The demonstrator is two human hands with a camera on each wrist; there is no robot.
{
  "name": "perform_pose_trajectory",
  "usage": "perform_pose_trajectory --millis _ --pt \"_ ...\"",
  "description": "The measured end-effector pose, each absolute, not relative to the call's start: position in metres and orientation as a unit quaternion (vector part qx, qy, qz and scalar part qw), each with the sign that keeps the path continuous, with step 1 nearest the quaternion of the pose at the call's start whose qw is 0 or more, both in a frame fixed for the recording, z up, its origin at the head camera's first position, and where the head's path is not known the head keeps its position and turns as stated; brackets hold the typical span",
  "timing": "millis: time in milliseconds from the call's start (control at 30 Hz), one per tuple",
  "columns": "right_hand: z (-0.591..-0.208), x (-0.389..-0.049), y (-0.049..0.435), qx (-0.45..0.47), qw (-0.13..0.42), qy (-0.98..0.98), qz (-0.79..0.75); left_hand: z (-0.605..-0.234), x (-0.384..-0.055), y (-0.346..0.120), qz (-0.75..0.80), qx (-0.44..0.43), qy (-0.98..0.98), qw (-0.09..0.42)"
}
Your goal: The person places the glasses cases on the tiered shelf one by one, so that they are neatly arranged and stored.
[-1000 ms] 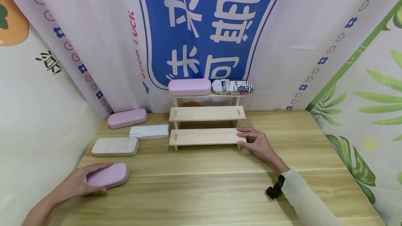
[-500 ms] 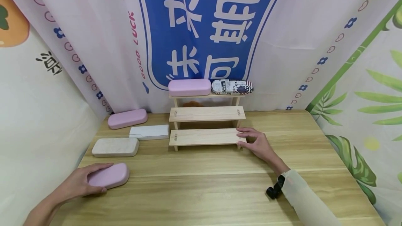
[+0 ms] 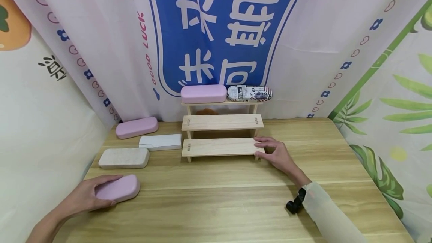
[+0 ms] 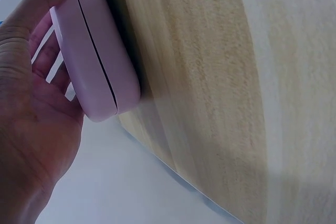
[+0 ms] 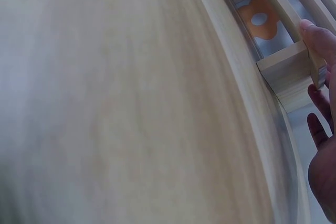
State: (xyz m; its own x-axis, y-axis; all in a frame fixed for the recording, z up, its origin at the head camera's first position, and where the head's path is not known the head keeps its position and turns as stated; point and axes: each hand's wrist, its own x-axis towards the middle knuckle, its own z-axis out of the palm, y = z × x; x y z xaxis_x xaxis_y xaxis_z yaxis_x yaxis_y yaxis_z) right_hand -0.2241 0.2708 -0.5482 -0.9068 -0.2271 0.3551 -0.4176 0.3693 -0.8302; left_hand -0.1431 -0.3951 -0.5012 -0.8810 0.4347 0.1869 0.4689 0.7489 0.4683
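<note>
My left hand (image 3: 82, 198) grips a pink glasses case (image 3: 119, 189) at the table's left front, thumb on one side and fingers on the other. The left wrist view shows the seam along this glasses case (image 4: 94, 45), which is close to the tabletop. My right hand (image 3: 278, 155) holds the right end of the lowest board of a three-tier wooden stand (image 3: 221, 147). In the right wrist view, the thumb of that right hand (image 5: 323, 77) lies on the board's edge. Along the top tier sit another pink glasses case (image 3: 204, 93) and a newsprint-patterned case (image 3: 249, 93).
Left of the stand lie a pink case (image 3: 137, 128), a white case (image 3: 160, 142) and a greyish-white case (image 3: 124, 158) on the wooden table (image 3: 216, 205). A printed curtain (image 3: 297, 66) hangs behind the stand, and cloth covers both sides.
My left hand and the pink glasses case have shifted very slightly to the right. The right hand and the stand have kept their places.
</note>
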Motion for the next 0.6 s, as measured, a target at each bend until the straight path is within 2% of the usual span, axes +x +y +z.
perform_pose_trajectory --millis 600 --pt "-0.549 -0.222 0.27 0.204 0.102 -0.822 0.522 -0.482 -0.149 -0.375 -0.253 -0.258 -0.931 0.057"
